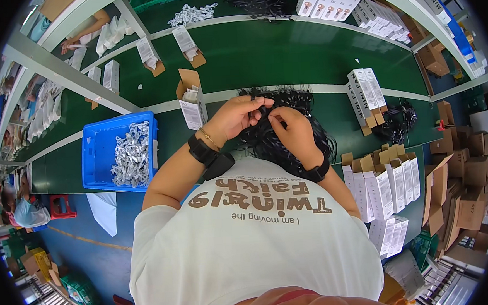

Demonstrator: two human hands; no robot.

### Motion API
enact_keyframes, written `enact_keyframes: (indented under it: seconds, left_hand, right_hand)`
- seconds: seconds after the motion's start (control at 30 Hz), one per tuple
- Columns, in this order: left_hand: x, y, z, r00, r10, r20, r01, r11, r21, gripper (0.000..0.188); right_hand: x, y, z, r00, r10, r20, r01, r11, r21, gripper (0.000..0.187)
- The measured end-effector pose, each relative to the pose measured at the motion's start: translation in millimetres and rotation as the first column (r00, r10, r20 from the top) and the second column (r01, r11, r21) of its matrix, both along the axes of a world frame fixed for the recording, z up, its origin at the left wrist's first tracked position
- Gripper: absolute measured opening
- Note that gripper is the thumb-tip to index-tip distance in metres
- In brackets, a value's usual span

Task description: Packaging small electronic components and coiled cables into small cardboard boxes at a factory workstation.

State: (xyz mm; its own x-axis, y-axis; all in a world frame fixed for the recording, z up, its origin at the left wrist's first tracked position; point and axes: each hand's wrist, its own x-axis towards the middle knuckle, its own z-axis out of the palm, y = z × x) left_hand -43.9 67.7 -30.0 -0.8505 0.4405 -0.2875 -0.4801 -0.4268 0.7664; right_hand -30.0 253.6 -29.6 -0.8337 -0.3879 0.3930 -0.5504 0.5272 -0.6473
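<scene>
A heap of thin black straps [302, 99] lies on the table right in front of my chest. Over it, my left hand [235, 118] is closed with thumb and forefinger pinched on a black strap. My right hand [293, 131] is beside it, fingertips pinched together at the same dark strands; exactly what sits between them is too small to make out. Just beyond my left hand stands an open white box [192, 108] with its brown flap up and white contents showing.
To the left is a blue bin [118, 118] of white cables [131, 156]. Open white boxes [383, 183] stand in rows at the right, near a second black strap bundle [398, 122]. A green conveyor [282, 52] runs beyond, with boxes on it. Brown cartons [471, 164] are stacked far right.
</scene>
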Motion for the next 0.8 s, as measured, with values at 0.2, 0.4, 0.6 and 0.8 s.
enact_keyframes:
  seconds: [0.2, 0.4, 0.6, 0.8]
  left_hand:
    - [4.0, 2.8, -0.5, 1.000, -0.008, -0.024, 0.005, 0.996, -0.093, 0.030]
    - [5.5, 7.3, 0.2, 0.996, -0.036, -0.082, 0.010, 0.956, -0.292, 0.029]
    - [-1.9, -5.1, -36.6, 0.901, -0.123, -0.417, -0.233, 0.673, -0.702, 0.023]
    - [-4.5, -39.4, -42.3, 0.613, -0.402, -0.680, -0.621, 0.287, -0.729, 0.026]
  right_hand:
    - [2.4, -2.4, -5.8, 0.959, -0.005, 0.283, 0.069, 0.974, -0.216, 0.010]
    - [1.3, -4.7, -10.3, 0.994, -0.036, 0.102, 0.049, 0.991, -0.124, 0.008]
    - [0.0, 23.6, 16.4, 1.000, -0.007, 0.030, 0.020, 0.893, -0.450, 0.010]
    - [-17.8, 112.0, -35.4, 0.850, -0.333, 0.408, 0.506, 0.733, -0.456, 0.022]
